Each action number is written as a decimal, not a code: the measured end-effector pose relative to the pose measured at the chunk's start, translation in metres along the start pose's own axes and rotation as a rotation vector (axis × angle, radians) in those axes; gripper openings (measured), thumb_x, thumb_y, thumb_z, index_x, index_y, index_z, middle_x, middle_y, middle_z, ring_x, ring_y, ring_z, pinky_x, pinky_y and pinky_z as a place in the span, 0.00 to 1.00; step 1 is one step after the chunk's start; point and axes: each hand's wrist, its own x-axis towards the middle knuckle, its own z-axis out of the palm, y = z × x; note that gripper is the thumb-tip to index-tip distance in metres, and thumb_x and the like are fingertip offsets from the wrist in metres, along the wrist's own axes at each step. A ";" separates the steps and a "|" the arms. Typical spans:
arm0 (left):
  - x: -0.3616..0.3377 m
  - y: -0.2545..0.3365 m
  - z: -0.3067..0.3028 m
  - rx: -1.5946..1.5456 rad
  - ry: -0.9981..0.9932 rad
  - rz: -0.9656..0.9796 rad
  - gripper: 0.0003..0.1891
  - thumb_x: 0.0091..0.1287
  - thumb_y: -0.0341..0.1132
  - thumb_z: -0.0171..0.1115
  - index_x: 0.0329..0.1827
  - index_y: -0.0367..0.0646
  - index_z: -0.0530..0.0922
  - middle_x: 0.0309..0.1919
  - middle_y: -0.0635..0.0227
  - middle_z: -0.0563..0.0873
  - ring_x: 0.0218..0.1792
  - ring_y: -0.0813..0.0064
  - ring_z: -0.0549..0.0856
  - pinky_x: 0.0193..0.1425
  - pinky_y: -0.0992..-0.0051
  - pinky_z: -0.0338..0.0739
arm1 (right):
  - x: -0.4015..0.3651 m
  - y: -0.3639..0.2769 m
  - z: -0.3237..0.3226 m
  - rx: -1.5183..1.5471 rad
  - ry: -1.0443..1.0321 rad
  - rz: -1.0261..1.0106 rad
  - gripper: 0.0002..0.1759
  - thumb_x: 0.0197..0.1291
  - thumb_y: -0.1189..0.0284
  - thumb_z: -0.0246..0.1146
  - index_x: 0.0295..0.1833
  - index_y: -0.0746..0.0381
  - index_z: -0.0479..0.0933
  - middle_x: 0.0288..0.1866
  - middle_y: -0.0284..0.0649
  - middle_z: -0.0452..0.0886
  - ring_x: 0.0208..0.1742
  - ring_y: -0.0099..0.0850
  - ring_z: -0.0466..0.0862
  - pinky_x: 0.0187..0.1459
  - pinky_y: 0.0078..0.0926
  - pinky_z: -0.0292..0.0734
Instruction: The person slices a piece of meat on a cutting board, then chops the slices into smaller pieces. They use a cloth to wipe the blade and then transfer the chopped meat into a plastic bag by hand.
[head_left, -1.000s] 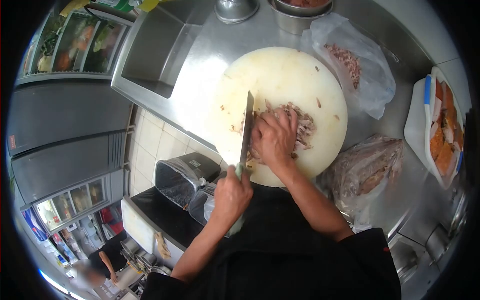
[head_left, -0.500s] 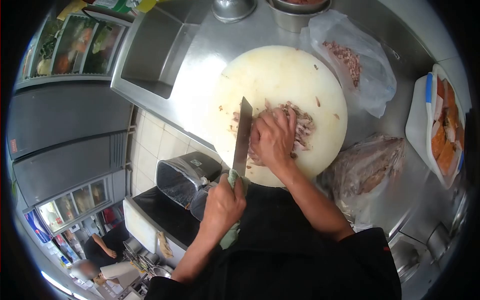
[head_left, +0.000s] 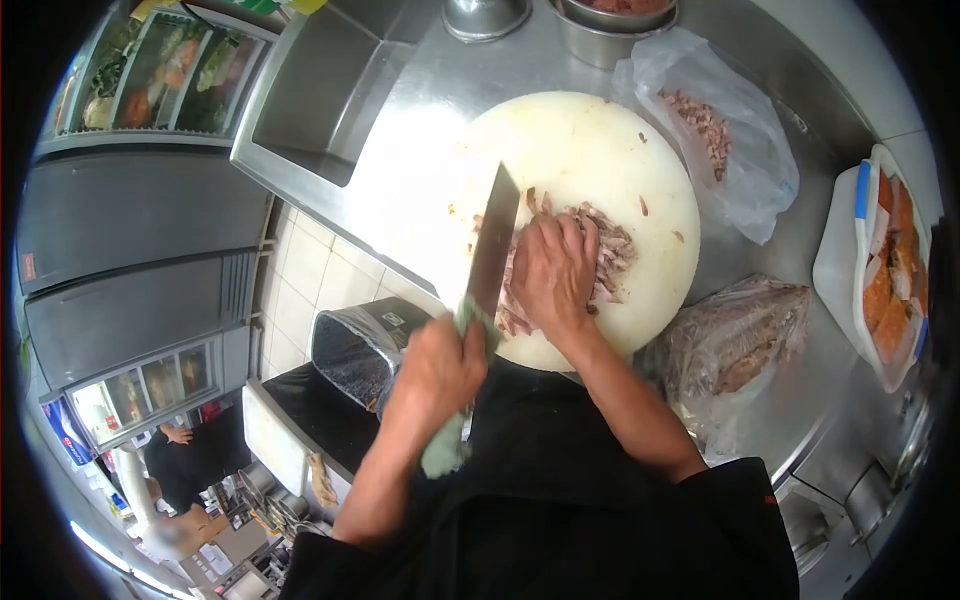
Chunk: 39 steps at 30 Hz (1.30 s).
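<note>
Gripping a cleaver (head_left: 495, 235) by its handle, the left hand (head_left: 435, 365) is clamped around it at the near left, over a green cloth (head_left: 445, 450) that probably gives a surer hold. The blade stands just left of the right hand (head_left: 550, 268), its broad side showing. That hand lies over the sliced meat (head_left: 612, 248), fingers together and bent, seemingly to stop the pieces sliding; whether its fingertips pinch any cannot be told. The meat sits around the middle of the round cutting board (head_left: 570, 135), likely for working room. To the near right lies a clear bag (head_left: 735, 340); farther right, a white tray (head_left: 835, 265) contains browned pieces. Beside the board's far right edge, a translucent bag (head_left: 755, 175) holds diced bits, apparently within reach. Beyond stands a steel bowl (head_left: 605, 45).
</note>
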 end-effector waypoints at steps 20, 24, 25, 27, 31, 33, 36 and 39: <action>0.034 -0.022 -0.016 -0.388 0.147 0.013 0.15 0.72 0.38 0.55 0.42 0.30 0.80 0.26 0.48 0.84 0.28 0.60 0.85 0.37 0.62 0.79 | -0.009 -0.012 -0.053 0.061 -0.354 -0.081 0.47 0.38 0.55 0.79 0.67 0.60 0.73 0.76 0.51 0.62 0.80 0.58 0.53 0.76 0.69 0.44; 0.001 -0.040 -0.012 -0.493 0.143 0.088 0.12 0.71 0.34 0.54 0.45 0.32 0.78 0.25 0.58 0.84 0.23 0.67 0.80 0.33 0.66 0.76 | -0.023 0.011 -0.042 0.039 -0.324 -0.093 0.50 0.36 0.57 0.81 0.67 0.61 0.72 0.76 0.49 0.62 0.81 0.56 0.53 0.77 0.67 0.44; -0.009 -0.041 -0.011 -0.536 0.115 0.059 0.11 0.72 0.34 0.55 0.46 0.33 0.77 0.25 0.58 0.84 0.24 0.68 0.80 0.33 0.66 0.76 | -0.024 0.013 -0.044 0.038 -0.327 -0.098 0.50 0.36 0.57 0.81 0.67 0.61 0.72 0.76 0.49 0.62 0.81 0.56 0.53 0.77 0.67 0.44; -0.026 -0.042 -0.007 -0.525 0.088 0.038 0.10 0.74 0.34 0.56 0.49 0.35 0.75 0.25 0.53 0.84 0.24 0.58 0.83 0.33 0.62 0.76 | -0.023 0.014 -0.046 0.041 -0.366 -0.122 0.50 0.37 0.61 0.81 0.69 0.61 0.71 0.77 0.50 0.61 0.81 0.56 0.53 0.77 0.66 0.45; -0.051 -0.041 0.011 -0.257 0.157 -0.015 0.11 0.76 0.37 0.56 0.46 0.37 0.72 0.23 0.38 0.81 0.30 0.33 0.83 0.33 0.48 0.75 | -0.002 0.011 -0.054 0.093 -0.378 -0.082 0.46 0.44 0.61 0.78 0.70 0.63 0.70 0.77 0.51 0.63 0.79 0.55 0.57 0.77 0.66 0.47; -0.057 -0.041 0.023 -0.241 0.173 -0.007 0.12 0.76 0.38 0.56 0.46 0.36 0.70 0.22 0.37 0.81 0.30 0.32 0.82 0.32 0.46 0.74 | 0.016 0.020 -0.045 0.145 -0.260 -0.075 0.37 0.55 0.61 0.72 0.68 0.67 0.71 0.74 0.52 0.67 0.77 0.55 0.63 0.75 0.66 0.49; -0.060 -0.029 0.029 -0.236 0.136 -0.063 0.12 0.77 0.38 0.55 0.45 0.36 0.69 0.23 0.36 0.82 0.30 0.31 0.82 0.33 0.43 0.74 | 0.035 0.018 -0.032 0.076 -0.289 -0.027 0.26 0.64 0.66 0.63 0.64 0.70 0.75 0.67 0.52 0.75 0.70 0.49 0.72 0.72 0.59 0.57; -0.058 -0.031 0.037 -0.180 0.118 -0.032 0.13 0.77 0.38 0.55 0.45 0.36 0.68 0.24 0.35 0.82 0.30 0.30 0.82 0.35 0.40 0.73 | 0.030 0.019 -0.024 0.117 -0.352 -0.031 0.21 0.65 0.67 0.60 0.58 0.70 0.79 0.60 0.51 0.81 0.64 0.44 0.77 0.68 0.51 0.64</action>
